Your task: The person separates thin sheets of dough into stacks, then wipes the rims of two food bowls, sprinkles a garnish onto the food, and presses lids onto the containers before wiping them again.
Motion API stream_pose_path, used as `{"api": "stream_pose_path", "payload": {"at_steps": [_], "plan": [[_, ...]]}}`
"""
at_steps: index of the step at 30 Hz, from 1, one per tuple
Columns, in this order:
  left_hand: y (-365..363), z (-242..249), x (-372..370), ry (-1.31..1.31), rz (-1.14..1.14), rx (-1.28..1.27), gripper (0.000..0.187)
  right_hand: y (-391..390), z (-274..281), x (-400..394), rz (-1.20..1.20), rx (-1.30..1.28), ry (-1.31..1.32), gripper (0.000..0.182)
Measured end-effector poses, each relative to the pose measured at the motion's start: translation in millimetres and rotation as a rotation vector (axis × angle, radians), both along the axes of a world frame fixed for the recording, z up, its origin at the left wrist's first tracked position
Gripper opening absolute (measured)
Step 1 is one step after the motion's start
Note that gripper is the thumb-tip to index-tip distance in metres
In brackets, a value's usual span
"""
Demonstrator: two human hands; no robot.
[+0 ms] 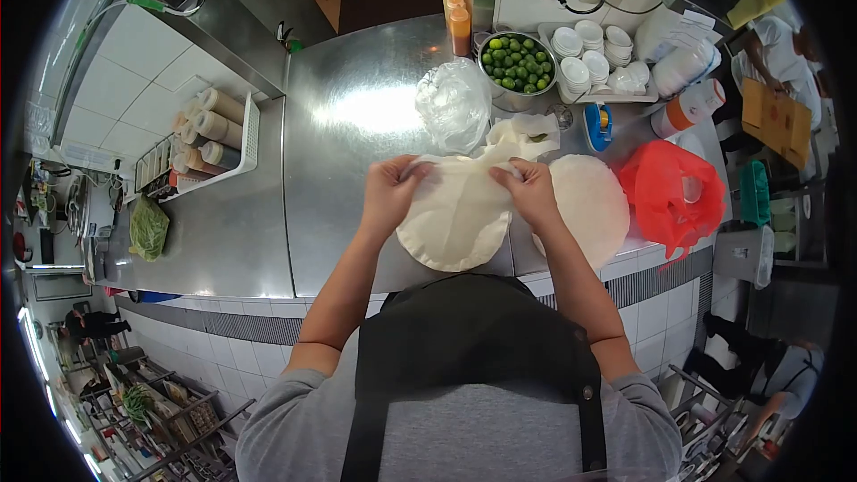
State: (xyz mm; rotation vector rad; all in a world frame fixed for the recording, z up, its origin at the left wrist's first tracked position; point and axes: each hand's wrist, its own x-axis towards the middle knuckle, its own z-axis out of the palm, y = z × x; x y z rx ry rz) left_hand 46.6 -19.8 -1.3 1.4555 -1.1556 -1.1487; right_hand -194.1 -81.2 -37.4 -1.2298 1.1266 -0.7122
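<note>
Between my two hands hangs a thin, round, pale wrapper sheet (455,228), its lower part draped over the steel counter. My left hand (391,195) pinches its upper left edge between thumb and fingers. The upper right edge is gripped by my right hand (532,193) in the same way. To the right lies a flat round pile of similar pale sheets (589,205), partly under my right forearm. Just beyond my hands sit a crumpled pale sheet (513,141) and a clear plastic bag (453,103).
A pot of limes (516,64) stands at the back, beside sauce bottles (459,22) and stacked white lidded cups (594,62). Rightward are a blue tape dispenser (597,125) and a red plastic bag (669,192). A bottle rack (241,138) and bagged greens (147,230) occupy the left.
</note>
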Motion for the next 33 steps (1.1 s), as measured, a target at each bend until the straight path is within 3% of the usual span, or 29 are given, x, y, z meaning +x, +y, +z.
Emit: {"api": "stream_pose_path", "payload": {"at_steps": [1, 5, 7, 10, 12, 14, 15, 17, 21, 22, 24, 26, 30, 31, 33], "plan": [[-1.0, -0.6, 3.6, 0.078, 0.094, 0.009, 0.017, -0.3, -3.6, 0.5, -0.015, 0.015, -0.026, 0.011], [-4.5, -15.4, 9.6, 0.010, 0.027, 0.020, 0.022, 19.6, 6.3, 16.9, -0.123, -0.103, -0.210, 0.018], [-5.9, 0.0, -3.1, -0.280, -0.145, -0.046, 0.037, 24.7, 3.0, 19.4, 0.007, -0.214, -0.188, 0.016], [-9.4, 12.9, -23.5, -0.481, -0.133, -0.041, 0.049, 31.4, 14.6, 24.5, 0.064, -0.248, -0.070, 0.015], [-15.0, 18.1, -22.6, -0.436, -0.132, 0.027, 0.047, 28.6, 19.2, 17.2, 0.052, -0.173, -0.148, 0.014], [-18.7, 22.0, -9.9, -0.220, -0.091, 0.132, 0.036, 23.1, 18.8, 4.5, 0.038, -0.098, -0.222, 0.015], [-21.0, 2.7, 3.4, -0.094, -0.015, 0.106, 0.026, 17.9, 16.3, -2.9, -0.088, -0.017, -0.214, 0.014], [-23.3, 3.7, 16.0, -0.010, 0.055, 0.101, 0.025, 8.2, -11.9, -18.0, -0.278, 0.072, -0.246, 0.018], [-21.0, -0.4, 10.8, 0.134, 0.114, 0.086, 0.019, 21.6, -12.7, -13.8, -0.293, 0.106, -0.187, 0.007], [-18.2, 2.2, 5.1, 0.198, 0.099, 0.105, 0.018, 22.3, -16.3, -15.1, -0.157, -0.002, -0.193, 0.011], [-13.2, 12.0, -4.7, 0.173, 0.024, 0.083, 0.018, 23.9, -9.4, -14.5, -0.022, -0.109, -0.197, 0.020], [-10.1, 12.2, -8.7, 0.151, -0.057, 0.058, 0.018, 23.9, 18.0, -8.5, 0.115, 0.149, -0.286, 0.037], [-10.2, 8.9, -7.4, 0.096, -0.202, 0.006, 0.018, 11.2, 6.5, 6.3, 0.078, 0.053, -0.179, 0.032], [-9.9, 9.6, -6.3, 0.087, -0.223, 0.024, 0.018, 9.3, 5.4, 8.8, 0.071, -0.005, -0.052, 0.029], [-9.6, 14.6, -3.4, 0.057, -0.147, 0.002, 0.017, 9.3, 1.4, 13.0, 0.067, -0.063, 0.073, 0.028]]}}
